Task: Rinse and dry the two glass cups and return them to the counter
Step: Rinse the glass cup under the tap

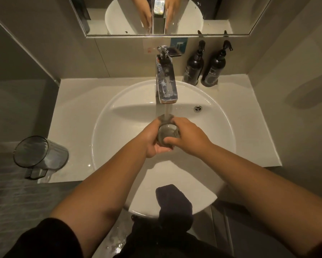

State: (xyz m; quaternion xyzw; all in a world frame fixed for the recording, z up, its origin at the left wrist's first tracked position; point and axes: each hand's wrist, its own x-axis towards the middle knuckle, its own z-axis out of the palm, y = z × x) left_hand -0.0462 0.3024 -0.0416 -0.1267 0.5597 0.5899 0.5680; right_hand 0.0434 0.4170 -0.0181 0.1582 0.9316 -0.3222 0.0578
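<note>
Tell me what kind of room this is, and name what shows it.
Most likely a bathroom, perhaps in a hotel. A round white basin sits in a small vanity counter under a wall mirror, and two dark pump bottles stand by the tap.

A bathroom — round basin, chrome tap, mirror, 2 pump bottles.

Both forearms extended, left hand cupped beneath, right hand fingers curled
</note>
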